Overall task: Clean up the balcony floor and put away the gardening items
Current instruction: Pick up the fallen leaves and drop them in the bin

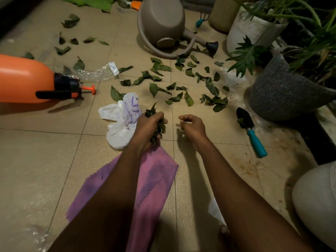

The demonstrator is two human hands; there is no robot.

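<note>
**Balcony floor – left hand holding leaves, most of the litter lying loose**

- Far left: orange sprayer [25, 79] is lying on its side on the tiled floor [36, 160], nozzle end pointing right. Crumpled clear plastic wrap [96, 72] is lying just beside its black cap.
- Centre-left: white bag [118, 128] with purple print is sitting crumpled on the floor, touching the left hand's far side.
- Purple cloth [156, 179] is lying flat under the left forearm.
- Left hand [148, 127] is gripping a bunch of leaves [160, 127] – fingers are curling tight round it, with leaf tips sticking out top and bottom.
- Right hand [192, 126] is hovering just beside the left, fingers loosely curled, nothing visible in it.
- Scattered leaves [189, 100] are lying across the tiles beyond both hands; a thinner patch is lying further left.
- Beyond them, the beige watering can [161, 22] is lying tipped over, spout pointing right.
- A small teal-handled rake [200, 21] is lying near the can, by the pots.
- Right: trowel [251, 131] with a teal handle is lying on the floor, blade pointing toward the grey pot [276, 99].
- White pot [245, 33] is standing behind the grey one; both are holding green plants.
</note>
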